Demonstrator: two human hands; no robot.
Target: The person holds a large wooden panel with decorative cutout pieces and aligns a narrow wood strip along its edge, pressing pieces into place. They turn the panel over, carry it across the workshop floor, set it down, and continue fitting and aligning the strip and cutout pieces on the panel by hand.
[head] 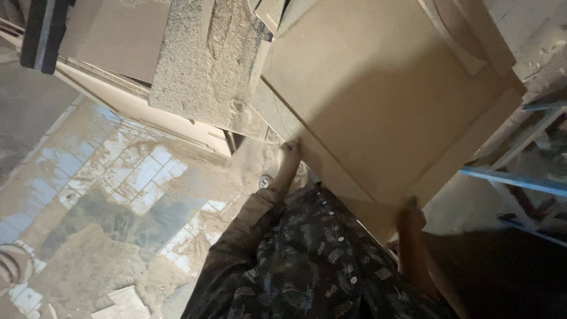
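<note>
Brown board (384,106) is being gripped at its near edge: left hand (289,155) clasping one corner, right hand (410,215) clutching the other, above the dusty tiled floor (118,177).

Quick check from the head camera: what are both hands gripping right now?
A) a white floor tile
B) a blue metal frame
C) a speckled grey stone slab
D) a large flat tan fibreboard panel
D: the left hand and right hand both clasp the lower edge of the large flat tan fibreboard panel.
</note>
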